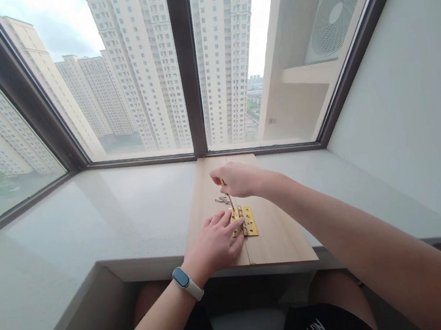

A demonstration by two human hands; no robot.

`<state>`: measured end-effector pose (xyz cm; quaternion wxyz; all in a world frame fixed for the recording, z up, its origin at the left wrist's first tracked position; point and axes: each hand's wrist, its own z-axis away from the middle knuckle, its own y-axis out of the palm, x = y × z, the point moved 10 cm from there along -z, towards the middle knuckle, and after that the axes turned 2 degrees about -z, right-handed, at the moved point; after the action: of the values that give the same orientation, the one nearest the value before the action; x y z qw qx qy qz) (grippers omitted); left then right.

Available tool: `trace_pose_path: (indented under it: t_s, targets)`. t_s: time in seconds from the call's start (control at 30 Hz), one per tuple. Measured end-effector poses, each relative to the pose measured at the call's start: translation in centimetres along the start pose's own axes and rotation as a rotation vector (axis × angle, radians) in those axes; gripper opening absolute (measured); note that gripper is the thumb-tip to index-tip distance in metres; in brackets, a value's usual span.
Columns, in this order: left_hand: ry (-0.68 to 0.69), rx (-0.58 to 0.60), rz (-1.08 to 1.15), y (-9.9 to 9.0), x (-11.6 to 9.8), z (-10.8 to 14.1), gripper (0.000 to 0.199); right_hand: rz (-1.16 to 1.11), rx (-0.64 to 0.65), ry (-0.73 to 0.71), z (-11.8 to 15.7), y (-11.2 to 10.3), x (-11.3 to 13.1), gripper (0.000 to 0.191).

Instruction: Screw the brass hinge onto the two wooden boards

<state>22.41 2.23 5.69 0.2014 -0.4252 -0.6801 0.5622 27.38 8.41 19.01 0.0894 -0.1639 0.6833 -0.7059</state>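
Several screws (pixel 222 201) are lying beyond the gold hinge (pixel 249 221), which is straddling the seam of the wooden boards (pixel 277 240). Your left hand (pixel 220 239) is resting on the hinge, fingers spread; your right hand (pixel 240 179) is gripping a screwdriver (pixel 229 199) at the hinge's far edge. You should be keeping the screwdriver upright.

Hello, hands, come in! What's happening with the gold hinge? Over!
Right hand gripping screwdriver, tip at hinge. Left hand resting on hinge, partly covering it. Loose screws just beyond.
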Motion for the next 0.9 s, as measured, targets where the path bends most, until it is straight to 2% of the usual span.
trace_pose_path:
  t_s: [0.23, 0.33, 0.47, 0.6, 0.7, 0.9]
  targets:
    - [0.003, -0.005, 0.009, 0.0, -0.1, -0.2, 0.049, 0.007, 0.038, -0.018, -0.3, 1.3, -0.2, 0.011]
    - [-0.003, -0.002, 0.005, 0.1, 0.0, -0.3, 0.049, 0.085, 0.001, -0.042, -0.3, 1.0, 0.2, 0.009]
    - [0.001, 0.000, 0.005, -0.1, -0.2, -0.3, 0.049, 0.186, -0.086, -0.037, -0.2, 0.2, 0.7, 0.021]
    - [0.004, 0.003, 0.011, -0.2, -0.2, -0.3, 0.049, 0.164, -0.112, -0.012, -0.2, 0.1, 0.7, 0.024]
    - [0.002, 0.003, 0.007, -0.1, -0.2, -0.2, 0.049, 0.049, -0.082, -0.039, -0.3, 0.4, 0.6, 0.015]
    - [0.009, -0.009, 0.000, -0.1, -0.1, -0.2, 0.048, -0.018, 0.035, 0.000, -0.3, 1.2, -0.5, 0.030]
